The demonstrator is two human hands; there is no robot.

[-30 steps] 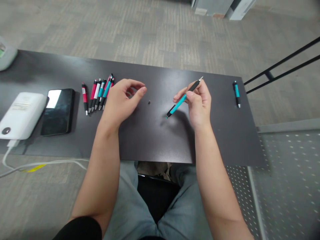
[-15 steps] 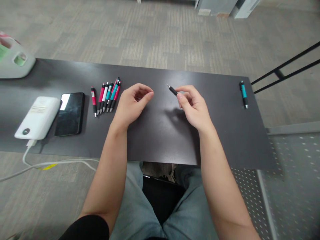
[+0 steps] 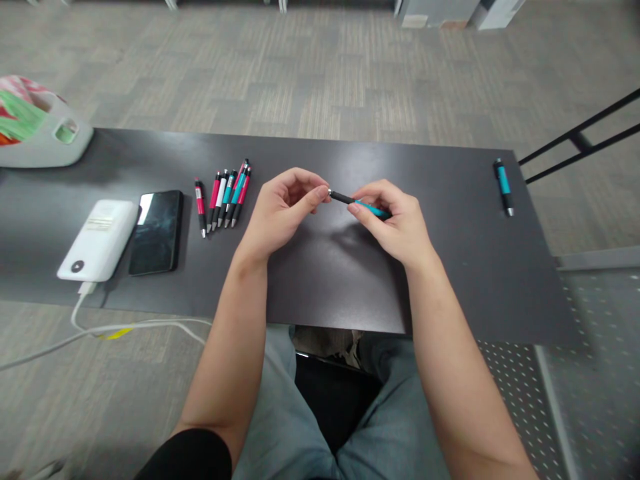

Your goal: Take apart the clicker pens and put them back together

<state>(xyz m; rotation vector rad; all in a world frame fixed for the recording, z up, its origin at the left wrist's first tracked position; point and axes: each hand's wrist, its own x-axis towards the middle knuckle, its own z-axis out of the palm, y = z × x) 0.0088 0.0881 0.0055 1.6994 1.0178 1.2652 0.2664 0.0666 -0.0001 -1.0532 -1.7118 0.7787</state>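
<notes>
A ballpoint pen (image 3: 343, 197) with a teal barrel and black grip is held over the middle of the table, its tip pointing left. My right hand (image 3: 397, 223) is closed around the teal barrel. At the other end, the thumb and forefinger of my left hand (image 3: 285, 213) pinch the silver tip, partly hiding it. Left of my left hand lies a row of several pens (image 3: 231, 197) in red, white and teal, with a red pen (image 3: 201, 207) slightly apart. Far to the right, another teal pen (image 3: 503, 187) rests alone near the table's edge.
On the dark table (image 3: 465, 267), a black phone (image 3: 156, 233) and a white power bank (image 3: 100, 240) with a white cable (image 3: 150, 323) lie at the left. A pale basket (image 3: 75, 150) with colourful contents stands at the far left corner. Black metal bars (image 3: 580, 141) rise beyond the right edge.
My two hands have come together, and my left fingers now pinch the pen's tip. More of the teal barrel shows in my right hand. The whole view has shifted a little.
</notes>
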